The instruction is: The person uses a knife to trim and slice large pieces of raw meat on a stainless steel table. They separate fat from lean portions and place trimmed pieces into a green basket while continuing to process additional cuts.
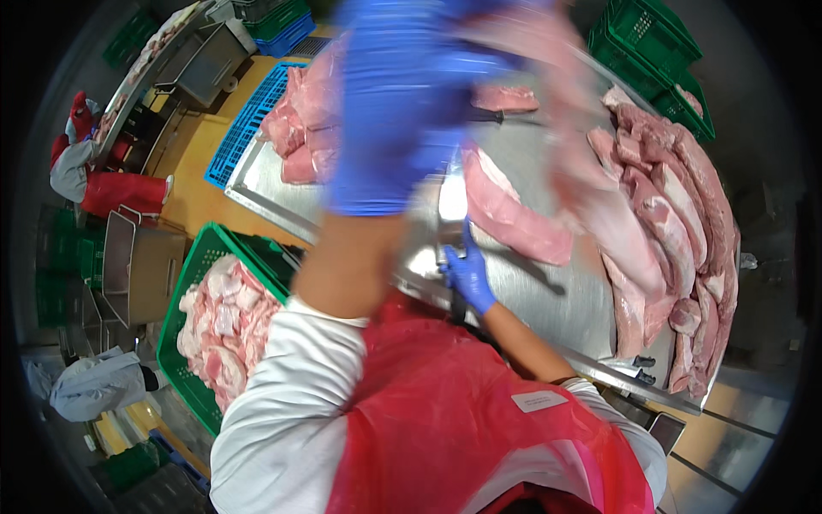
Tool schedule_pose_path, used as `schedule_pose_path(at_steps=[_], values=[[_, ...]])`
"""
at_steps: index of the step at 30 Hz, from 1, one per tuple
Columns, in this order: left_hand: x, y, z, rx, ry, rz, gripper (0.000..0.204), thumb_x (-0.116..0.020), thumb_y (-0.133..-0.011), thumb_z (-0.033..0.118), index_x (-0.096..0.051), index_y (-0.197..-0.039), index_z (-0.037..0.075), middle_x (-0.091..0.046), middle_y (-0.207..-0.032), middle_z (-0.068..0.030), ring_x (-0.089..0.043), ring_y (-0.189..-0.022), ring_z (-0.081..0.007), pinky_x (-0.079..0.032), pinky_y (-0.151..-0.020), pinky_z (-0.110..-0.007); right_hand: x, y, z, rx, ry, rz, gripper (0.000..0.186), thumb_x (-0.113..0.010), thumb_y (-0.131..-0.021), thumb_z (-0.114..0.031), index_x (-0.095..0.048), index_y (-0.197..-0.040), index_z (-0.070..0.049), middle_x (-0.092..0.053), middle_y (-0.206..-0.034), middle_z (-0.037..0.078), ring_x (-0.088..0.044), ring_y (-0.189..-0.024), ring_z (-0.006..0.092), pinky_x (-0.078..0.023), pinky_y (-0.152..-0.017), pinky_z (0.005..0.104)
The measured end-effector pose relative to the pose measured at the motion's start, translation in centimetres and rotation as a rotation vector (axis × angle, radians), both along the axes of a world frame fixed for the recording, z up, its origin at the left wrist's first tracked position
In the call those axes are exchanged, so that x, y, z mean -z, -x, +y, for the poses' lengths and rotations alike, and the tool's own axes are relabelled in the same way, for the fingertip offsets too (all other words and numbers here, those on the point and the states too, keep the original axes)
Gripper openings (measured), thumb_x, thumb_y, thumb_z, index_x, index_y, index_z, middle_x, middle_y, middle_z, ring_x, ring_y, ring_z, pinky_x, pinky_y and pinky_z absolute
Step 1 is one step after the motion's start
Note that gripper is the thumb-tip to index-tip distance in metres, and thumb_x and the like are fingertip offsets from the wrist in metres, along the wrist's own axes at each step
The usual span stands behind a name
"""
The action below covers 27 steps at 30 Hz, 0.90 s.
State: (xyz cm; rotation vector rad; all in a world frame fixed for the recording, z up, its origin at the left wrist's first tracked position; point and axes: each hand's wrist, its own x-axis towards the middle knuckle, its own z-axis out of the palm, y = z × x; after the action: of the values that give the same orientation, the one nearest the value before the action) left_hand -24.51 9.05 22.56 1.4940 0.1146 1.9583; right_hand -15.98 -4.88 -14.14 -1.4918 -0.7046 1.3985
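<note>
My left hand (390,111), in a blue glove, is raised close to the camera and smeared by motion. Its fingers reach to a long pale strip of meat (548,47), also blurred, which hangs toward the right side of the metal table. At the near table edge my right hand (469,276), gloved in blue too, is closed around something dark, mostly hidden. Just beyond it lies a pink slab of meat (518,218) with a white fat edge. A smaller piece of meat (507,98) rests farther back, beside a dark-handled tool (488,115).
Long meat strips (668,206) pile up along the table's right side; pink chunks (300,120) lie at left by a blue crate (244,128). A green crate (193,343) of trimmings stands at lower left. Green crates (642,43) stack at upper right. Another person (103,184) works far left.
</note>
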Motion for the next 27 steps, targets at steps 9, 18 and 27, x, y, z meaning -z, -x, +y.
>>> schedule_pose_path(at_steps=[9,18,27], values=[[-5.0,34.3,-16.8,-1.581,-0.255,0.899,0.028,-0.061,-0.086,0.013,-0.066,-0.109,-0.004,-0.07,-0.103,-0.0135,-0.066,-0.095,-0.0243,-0.054,-0.081,-0.035,1.4,-15.5,-11.8,0.374,0.064,-0.075,0.076,-0.05,-0.1,-0.005,-0.009,-0.159,-0.03,-0.055,-0.072,0.002,-0.051,-0.052,0.0098,-0.043,-0.042,0.0244],[12.8,38.6,-18.7,-1.047,1.047,0.875,0.019,-0.069,-0.078,0.018,-0.068,-0.081,-0.001,-0.069,-0.072,-0.0137,-0.065,-0.062,-0.0277,-0.052,-0.066,-0.037,1.4,-14.1,-10.9,0.349,-0.045,0.049,0.076,-0.053,-0.101,-0.011,-0.009,-0.159,-0.03,-0.054,-0.074,0.005,-0.048,-0.052,0.0121,-0.042,-0.042,0.026],[21.9,7.4,-4.7,-0.163,0.357,1.631,0.05,-0.059,-0.087,0.021,-0.053,-0.133,0.004,-0.057,-0.126,-0.0232,-0.056,-0.116,-0.0402,-0.045,-0.102,-0.047,3.5,-16.1,-5.5,0.427,-0.168,0.109,0.049,-0.048,-0.104,-0.018,-0.034,-0.15,-0.026,-0.049,-0.072,0.0,-0.043,-0.053,0.008,-0.039,-0.045,0.0222]])
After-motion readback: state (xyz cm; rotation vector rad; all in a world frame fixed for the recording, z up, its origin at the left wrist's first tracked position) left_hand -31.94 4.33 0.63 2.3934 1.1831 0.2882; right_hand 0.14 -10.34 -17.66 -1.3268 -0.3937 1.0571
